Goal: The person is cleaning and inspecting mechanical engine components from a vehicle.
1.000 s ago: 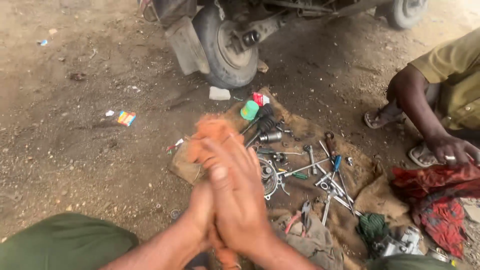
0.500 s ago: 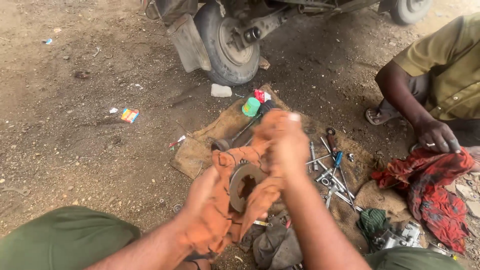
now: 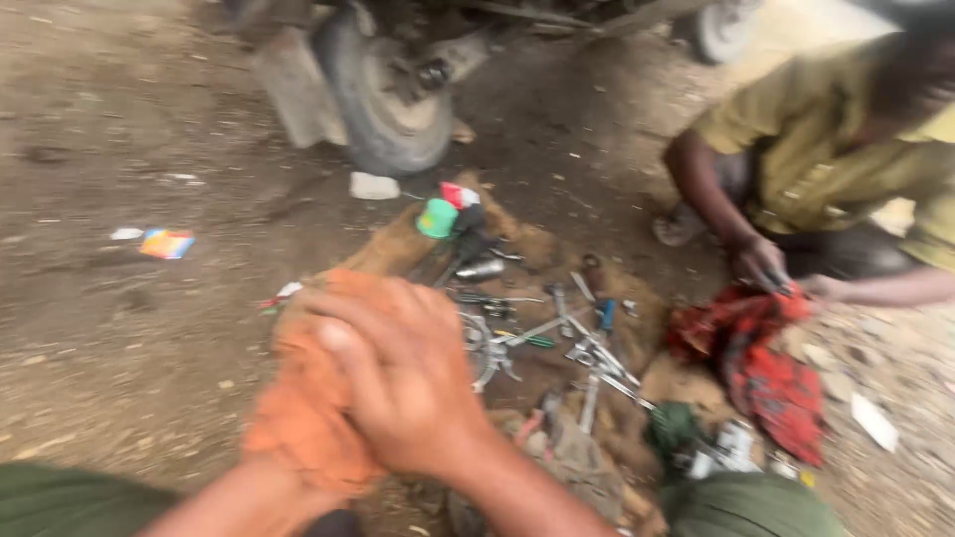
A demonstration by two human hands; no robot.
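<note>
My right hand (image 3: pixel 403 383) lies on top of an orange cloth (image 3: pixel 298 418), fingers curled and pressing into it. My left hand (image 3: pixel 244 489) is underneath, wrapped in the same cloth, so only its wrist shows. Whatever sits inside the cloth is hidden. Both hands hover just left of a scatter of spanners and other metal tools (image 3: pixel 557 333) lying on a brown sack (image 3: pixel 398 249) on the dirt ground. The picture is blurred by motion.
A vehicle wheel (image 3: pixel 388 109) stands at the top. A green-capped can (image 3: pixel 436 217) sits by the tools. At right another person (image 3: pixel 826 149) crouches with hands on a red cloth (image 3: pixel 766 363). A colourful wrapper (image 3: pixel 166 242) lies at left. My green-trousered knees (image 3: pixel 60 502) frame the bottom.
Half a second ago the cloth lay open around a round metal part with my right hand raised. Now my right hand has come down over the cloth and the part is covered.
</note>
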